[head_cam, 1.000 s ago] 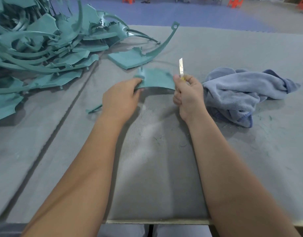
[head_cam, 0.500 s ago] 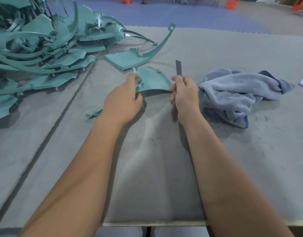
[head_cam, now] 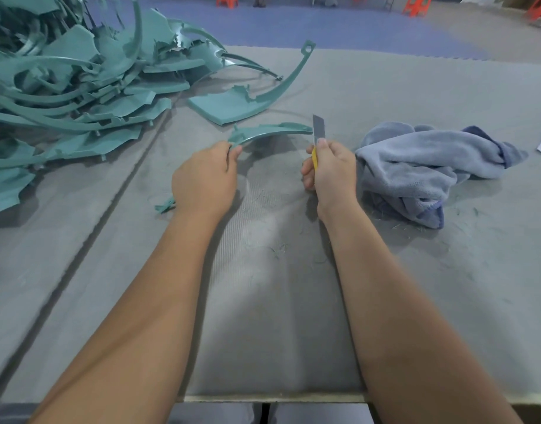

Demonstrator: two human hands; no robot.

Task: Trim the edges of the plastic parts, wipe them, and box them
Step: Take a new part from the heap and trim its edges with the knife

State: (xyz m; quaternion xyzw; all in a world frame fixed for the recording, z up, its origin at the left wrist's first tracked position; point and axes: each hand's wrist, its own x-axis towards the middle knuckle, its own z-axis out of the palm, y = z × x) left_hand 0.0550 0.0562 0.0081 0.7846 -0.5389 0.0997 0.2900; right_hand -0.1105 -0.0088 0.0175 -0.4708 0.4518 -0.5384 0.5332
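Two hands are at work here, both mine. My left hand [head_cam: 206, 175] pinches the near-left end of a curved teal plastic part [head_cam: 270, 131], fingers clamped on its edge, so the piece arches up off the counter [head_cam: 293, 301] toward one o'clock. My right hand [head_cam: 332, 169] is wrapped tight around the yellow handle of a utility knife [head_cam: 318, 130], thumb pressed high on the handle, with the grey blade standing nearly upright and its flat just beside the far-right tip of the part; I cannot tell whether steel and plastic are actually touching.

I judge this to be the trimming step, early in the job: a large heap of untrimmed teal parts [head_cam: 73, 96] fills the ten o'clock corner, and another part with a long hooked arm [head_cam: 232, 107] lies at twelve o'clock, just beyond the one I hold. A crumpled blue cloth [head_cam: 422, 166] waits at two o'clock, right beside my knife hand. A small teal offcut [head_cam: 165, 205] lies at my left wrist. No box is in view.

Next, as I see it, the blade must meet the part's rim at a shallow angle and run along it while my left hand keeps the piece steady. The thin arch will likely flex, and the blade could slip.
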